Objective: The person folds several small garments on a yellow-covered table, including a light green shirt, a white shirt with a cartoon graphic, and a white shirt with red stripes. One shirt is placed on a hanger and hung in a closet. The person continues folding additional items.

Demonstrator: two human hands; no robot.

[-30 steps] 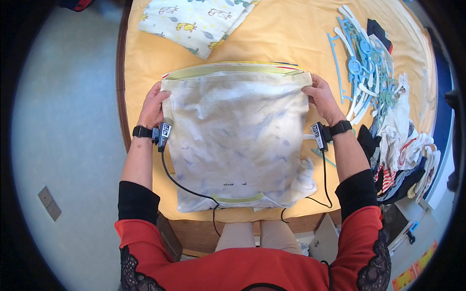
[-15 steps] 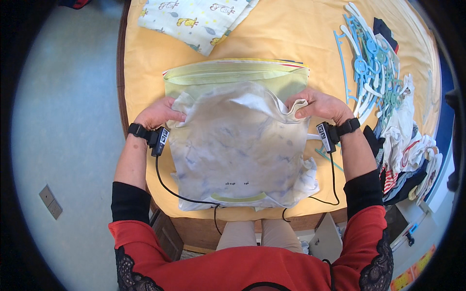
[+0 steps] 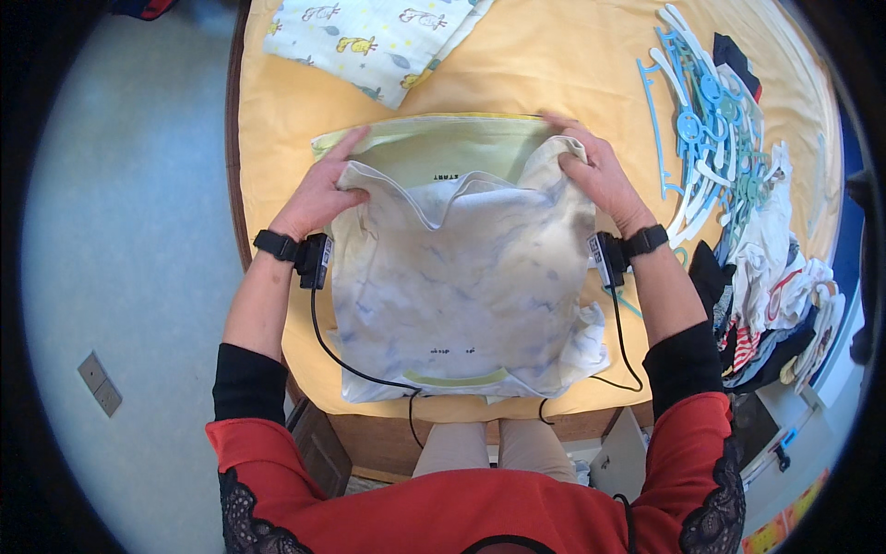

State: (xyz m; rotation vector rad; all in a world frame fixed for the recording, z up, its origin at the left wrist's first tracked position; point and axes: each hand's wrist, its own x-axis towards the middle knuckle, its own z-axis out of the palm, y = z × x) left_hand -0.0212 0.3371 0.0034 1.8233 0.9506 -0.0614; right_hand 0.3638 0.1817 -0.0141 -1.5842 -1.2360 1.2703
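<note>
A white shirt with bluish-grey marbling (image 3: 461, 277) lies in front of me, its pale green neckline toward me. My left hand (image 3: 325, 192) grips the left corner of its far hem, the index finger stretched outward. Opposite it, my right hand (image 3: 602, 177) pinches the right corner between thumb and fingers, with the fingertips blurred. Between my hands the hem is lifted and sags in a wave. Under and beyond it lies a pale green garment (image 3: 498, 143), its near part hidden by the shirt.
A yellow sheet (image 3: 535, 78) covers the bed. Behind the shirt lies a white cloth with animal prints (image 3: 369, 42). Blue and white hangers (image 3: 692, 120) are heaped at the far right, with piled small clothes (image 3: 766, 305) nearer me. Black cables run from my wrist devices over the shirt.
Both hands have moved away from me, carrying the shirt's hem farther over the green garment. The hem, bunched up before, is now spread wider, and the fingers reach toward the green garment's far edge.
</note>
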